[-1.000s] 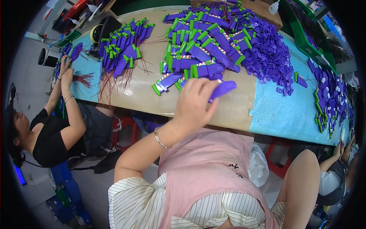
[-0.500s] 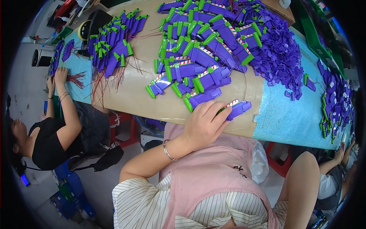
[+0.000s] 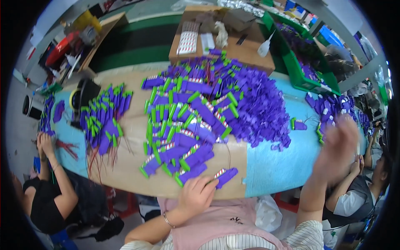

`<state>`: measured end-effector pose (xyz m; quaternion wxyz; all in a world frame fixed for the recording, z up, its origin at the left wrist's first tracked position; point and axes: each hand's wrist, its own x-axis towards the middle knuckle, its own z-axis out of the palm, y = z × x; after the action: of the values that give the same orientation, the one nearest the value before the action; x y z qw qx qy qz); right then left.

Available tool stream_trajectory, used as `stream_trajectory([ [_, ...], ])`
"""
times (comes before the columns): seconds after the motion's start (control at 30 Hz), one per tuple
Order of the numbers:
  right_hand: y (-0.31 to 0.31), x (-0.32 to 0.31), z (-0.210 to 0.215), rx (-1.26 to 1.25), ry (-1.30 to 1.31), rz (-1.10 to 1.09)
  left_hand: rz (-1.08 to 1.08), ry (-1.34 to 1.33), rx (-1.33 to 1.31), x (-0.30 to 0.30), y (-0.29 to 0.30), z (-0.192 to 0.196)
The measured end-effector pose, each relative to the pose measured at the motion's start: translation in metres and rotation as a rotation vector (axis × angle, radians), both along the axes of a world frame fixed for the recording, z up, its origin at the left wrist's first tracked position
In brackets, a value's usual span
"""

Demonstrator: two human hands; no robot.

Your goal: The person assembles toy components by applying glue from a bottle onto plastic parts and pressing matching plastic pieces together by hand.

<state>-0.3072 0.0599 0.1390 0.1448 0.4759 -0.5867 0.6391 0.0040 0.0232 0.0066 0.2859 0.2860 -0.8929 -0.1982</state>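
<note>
Near the front edge of the table, my left hand (image 3: pixel 196 193) has its fingers closed over the left end of a purple plastic part (image 3: pixel 227 177). A red-and-white striped strip runs along that part's upper edge. Lifted over the blue right side of the table is my right hand (image 3: pixel 339 143), smeared by motion; what it holds, if anything, cannot be made out. Similar purple parts with green tubes and striped strips (image 3: pixel 203 111) lie heaped beyond my left hand. Beside that heap spreads a pile of small purple pieces (image 3: pixel 262 106).
Purple-and-green parts with red wires (image 3: pixel 106 112) lie at left, near a black tape dispenser (image 3: pixel 86 93). A cardboard box (image 3: pixel 261 60) holding a striped sticker sheet (image 3: pixel 189 37) stands at the back, beside a green bin (image 3: pixel 298 77). People work at both ends.
The view has tilted up, bringing the box and green bin into sight. My right hand has come into clear view, raised at the right. My left hand stays on the purple part.
</note>
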Motion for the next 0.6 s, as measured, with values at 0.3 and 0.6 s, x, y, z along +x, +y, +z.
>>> stream_trajectory([
  [0.3,-0.295,-0.138,-0.101,0.348,0.037,-0.023,0.008,-0.030,-0.171,-0.009,-0.015,-0.015],
  [0.6,-0.208,-0.074,-0.086,0.388,-0.361,0.491,0.014,-0.039,-0.043,0.002,-0.002,-0.014],
])
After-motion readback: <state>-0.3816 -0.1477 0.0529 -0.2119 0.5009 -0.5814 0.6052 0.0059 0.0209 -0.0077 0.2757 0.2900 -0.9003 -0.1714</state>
